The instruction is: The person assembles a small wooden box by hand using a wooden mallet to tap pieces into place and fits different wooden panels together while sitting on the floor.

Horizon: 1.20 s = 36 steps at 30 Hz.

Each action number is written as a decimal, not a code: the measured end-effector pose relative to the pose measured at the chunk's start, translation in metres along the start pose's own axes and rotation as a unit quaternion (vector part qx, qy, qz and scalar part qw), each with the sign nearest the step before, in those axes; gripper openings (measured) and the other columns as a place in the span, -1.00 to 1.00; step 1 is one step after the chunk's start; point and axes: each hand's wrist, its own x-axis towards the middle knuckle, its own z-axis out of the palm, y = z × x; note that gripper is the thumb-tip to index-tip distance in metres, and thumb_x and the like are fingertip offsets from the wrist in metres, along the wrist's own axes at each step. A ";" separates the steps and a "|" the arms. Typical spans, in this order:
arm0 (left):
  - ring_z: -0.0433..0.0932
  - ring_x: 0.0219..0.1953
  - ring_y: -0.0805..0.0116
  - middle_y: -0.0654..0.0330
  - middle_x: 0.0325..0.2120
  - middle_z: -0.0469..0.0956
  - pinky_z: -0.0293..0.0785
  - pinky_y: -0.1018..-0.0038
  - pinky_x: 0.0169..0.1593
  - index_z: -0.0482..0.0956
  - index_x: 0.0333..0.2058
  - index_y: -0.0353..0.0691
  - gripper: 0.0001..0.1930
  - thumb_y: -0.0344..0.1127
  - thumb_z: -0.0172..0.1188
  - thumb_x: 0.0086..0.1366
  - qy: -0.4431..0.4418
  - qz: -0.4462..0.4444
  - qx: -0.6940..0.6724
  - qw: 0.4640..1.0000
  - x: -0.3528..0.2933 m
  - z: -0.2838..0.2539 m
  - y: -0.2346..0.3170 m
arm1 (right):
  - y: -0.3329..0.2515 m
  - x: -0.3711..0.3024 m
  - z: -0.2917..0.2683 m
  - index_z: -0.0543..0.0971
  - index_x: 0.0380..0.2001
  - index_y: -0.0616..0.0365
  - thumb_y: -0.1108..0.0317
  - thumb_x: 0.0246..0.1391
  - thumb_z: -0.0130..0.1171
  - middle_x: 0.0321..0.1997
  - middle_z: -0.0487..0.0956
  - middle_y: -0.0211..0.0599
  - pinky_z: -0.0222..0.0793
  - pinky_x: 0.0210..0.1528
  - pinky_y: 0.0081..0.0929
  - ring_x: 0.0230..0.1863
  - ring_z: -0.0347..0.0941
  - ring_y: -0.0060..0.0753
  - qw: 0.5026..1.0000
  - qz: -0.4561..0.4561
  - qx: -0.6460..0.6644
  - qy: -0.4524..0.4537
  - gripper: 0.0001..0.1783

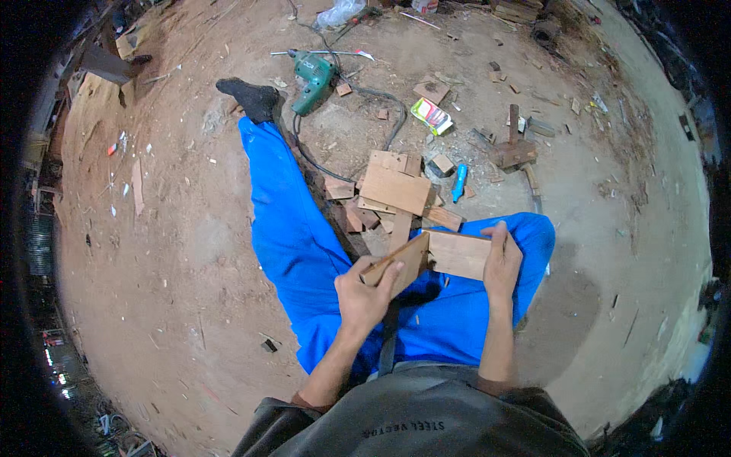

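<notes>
Above my lap, two flat wooden boards meet at an angle along one upright edge. My left hand (365,298) grips the left board (404,266), with its thumb on the face toward me. The outer end of the right board (458,254) is held in my right hand (502,263), its fingers over the top edge. Whether the boards are fastened where they meet, I cannot tell. Just beyond them lies a stack of wooden blocks (395,190) on the ground, with smaller offcuts (358,215) around it.
A green corded drill (313,80) lies beyond my left foot (251,99), its black cable looping toward the blocks. A blue-handled tool (460,183) sits right of the stack, near a small colourful packet (432,116). Farther right is a hammer-like wooden tool (514,151). Scraps litter the dirt floor (183,251).
</notes>
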 end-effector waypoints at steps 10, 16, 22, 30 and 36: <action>0.71 -0.42 0.30 -0.02 -0.47 0.71 0.58 0.36 -0.29 0.73 -0.29 -0.40 -0.61 -0.09 0.44 0.20 -0.020 0.027 0.064 0.997 0.118 -0.021 -0.021 | 0.000 0.056 0.078 0.51 -0.15 0.37 -0.08 0.41 -0.10 -0.32 0.58 0.32 0.35 -0.20 0.15 -0.21 0.51 0.41 0.986 -0.044 -0.072 -0.143 -0.41; 0.71 -0.41 0.25 -0.03 -0.46 0.71 0.58 0.34 -0.28 0.72 -0.30 -0.41 -0.60 -0.09 0.44 0.20 -0.048 0.017 0.076 0.996 0.147 -0.020 -0.045 | 0.021 0.063 0.097 0.55 -0.20 0.40 -0.11 0.39 -0.07 -0.26 0.57 0.41 0.36 -0.11 0.14 -0.13 0.49 0.46 0.985 -0.059 -0.103 -0.125 -0.36; 0.65 -0.48 0.33 0.08 -0.49 0.70 0.57 0.39 -0.34 0.71 -0.35 -0.40 -0.63 -0.11 0.45 0.21 -0.087 -0.019 0.029 0.996 0.188 -0.014 -0.054 | 0.009 0.093 0.103 0.56 -0.27 0.43 -0.06 0.40 -0.04 -0.29 0.56 0.38 0.36 -0.14 0.04 -0.17 0.48 0.46 0.986 -0.027 -0.065 -0.148 -0.39; 0.58 -0.51 0.47 0.19 -0.52 0.65 0.51 0.45 -0.44 0.68 -0.37 -0.38 -0.68 -0.16 0.41 0.27 -0.154 -0.104 -0.073 0.980 0.222 -0.009 -0.052 | 0.013 0.118 0.110 0.56 -0.26 0.43 -0.03 0.40 -0.03 -0.34 0.56 0.37 0.39 -0.15 -0.06 -0.21 0.53 0.36 0.987 -0.019 -0.043 -0.152 -0.41; 0.52 -0.48 0.55 0.27 -0.46 0.62 0.47 0.49 -0.41 0.64 -0.34 -0.32 -0.72 -0.17 0.38 0.29 -0.174 -0.119 -0.063 0.975 0.246 -0.003 -0.064 | 0.016 0.133 0.114 0.59 -0.23 0.43 -0.06 0.40 -0.07 -0.30 0.60 0.27 0.39 -0.10 -0.13 -0.21 0.58 0.13 0.982 0.031 -0.053 -0.179 -0.37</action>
